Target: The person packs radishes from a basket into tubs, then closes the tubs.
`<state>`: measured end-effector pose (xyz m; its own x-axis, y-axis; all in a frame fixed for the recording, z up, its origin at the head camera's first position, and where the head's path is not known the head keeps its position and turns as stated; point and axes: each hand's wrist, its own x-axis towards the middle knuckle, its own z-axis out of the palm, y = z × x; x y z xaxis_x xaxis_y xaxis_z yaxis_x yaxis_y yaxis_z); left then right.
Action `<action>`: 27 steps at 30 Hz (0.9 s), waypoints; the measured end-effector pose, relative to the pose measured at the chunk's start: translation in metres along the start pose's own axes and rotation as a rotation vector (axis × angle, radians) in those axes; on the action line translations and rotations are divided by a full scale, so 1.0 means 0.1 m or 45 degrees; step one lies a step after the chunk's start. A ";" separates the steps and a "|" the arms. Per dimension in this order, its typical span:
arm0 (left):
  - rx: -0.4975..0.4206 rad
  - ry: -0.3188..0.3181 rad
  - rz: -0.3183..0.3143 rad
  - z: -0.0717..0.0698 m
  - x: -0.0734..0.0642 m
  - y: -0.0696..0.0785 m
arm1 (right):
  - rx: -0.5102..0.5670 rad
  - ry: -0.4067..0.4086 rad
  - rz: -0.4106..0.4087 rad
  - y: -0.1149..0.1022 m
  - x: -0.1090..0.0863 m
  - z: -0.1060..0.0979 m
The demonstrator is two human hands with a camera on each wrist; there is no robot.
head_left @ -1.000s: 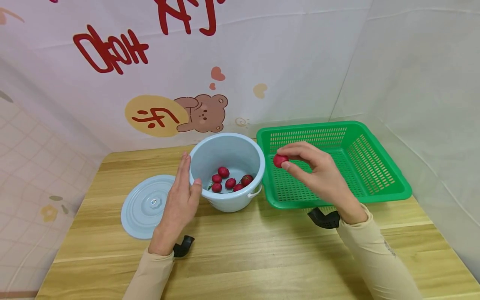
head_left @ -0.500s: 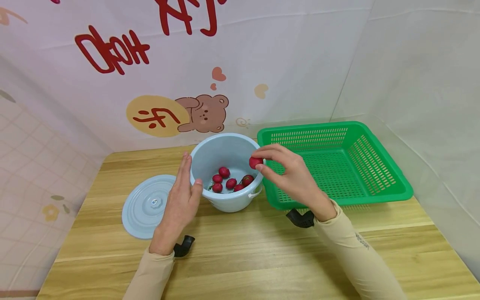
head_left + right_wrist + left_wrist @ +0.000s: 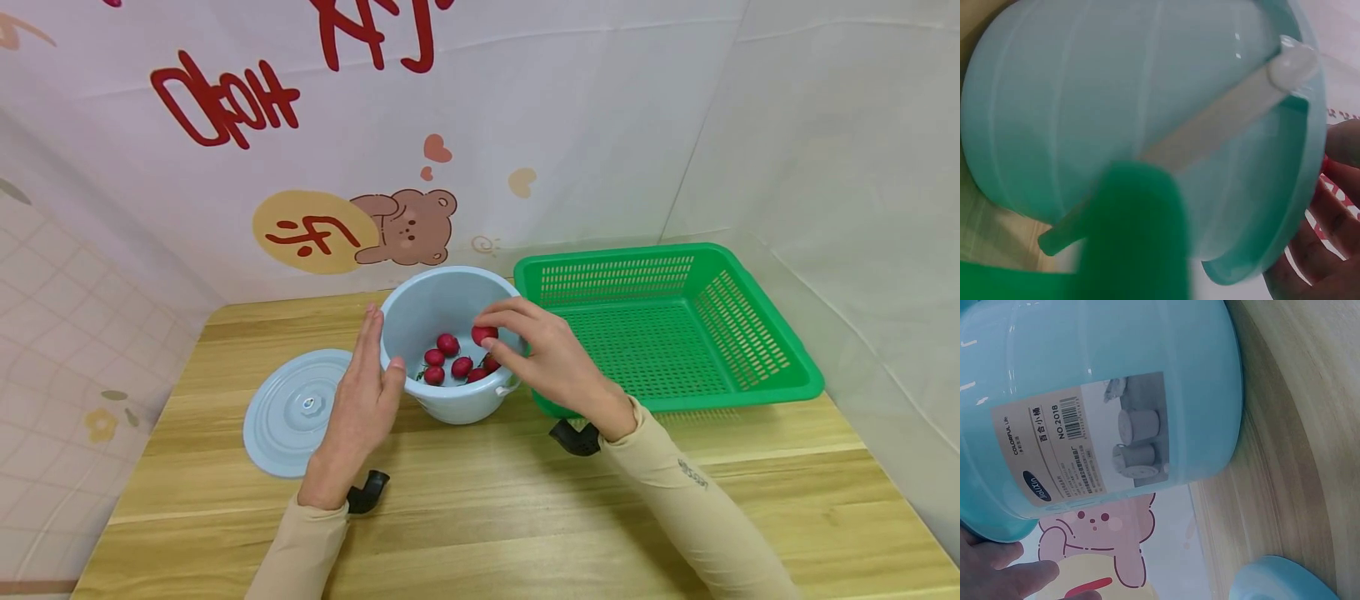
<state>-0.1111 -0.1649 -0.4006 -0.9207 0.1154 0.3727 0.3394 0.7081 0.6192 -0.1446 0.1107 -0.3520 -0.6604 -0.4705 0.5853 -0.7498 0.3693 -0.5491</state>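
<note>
My right hand [image 3: 551, 354] pinches a small red radish [image 3: 483, 334] between thumb and fingertips, over the mouth of a light blue bucket [image 3: 457, 407]. Inside the bucket several more red radishes [image 3: 447, 344] lie on the bottom, some partly behind the hand. My left hand [image 3: 363, 396] rests its straight fingers along the left side of the bucket's rim. In the left wrist view the bucket's wall carries a printed label [image 3: 1082, 440]. The right wrist view shows the bucket's white handle [image 3: 1216, 128], with the right hand [image 3: 1329, 250] at the rim.
A green perforated basket [image 3: 780, 396] stands to the right, close against the bucket. On the left a round light blue lid [image 3: 288, 417] lies flat on the wooden table [image 3: 480, 517]. A printed white cloth [image 3: 600, 125] hangs behind.
My right hand has carried the radish leftward from above the green basket to over the bucket, lowering slightly. The left hand stays at the rim.
</note>
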 end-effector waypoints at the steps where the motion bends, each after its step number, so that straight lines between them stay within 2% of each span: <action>1: 0.000 -0.003 -0.004 0.00 0.00 0.00 | -0.016 -0.009 0.001 0.00 0.00 0.01; 13: 0.011 -0.019 -0.025 -0.03 0.00 0.02 | -0.258 -0.100 0.060 -0.02 0.00 0.08; 21: 0.074 -0.047 -0.055 -0.07 -0.01 0.04 | -0.222 -0.078 0.065 -0.07 -0.07 0.07; 27: 0.085 -0.036 -0.041 -0.16 -0.07 0.07 | -0.131 0.031 -0.045 -0.23 -0.14 0.07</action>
<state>-0.0987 -0.1715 -0.3880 -0.9363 0.1113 0.3330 0.2972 0.7563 0.5829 -0.1175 0.1031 -0.3516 -0.6334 -0.4654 0.6182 -0.7721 0.4335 -0.4647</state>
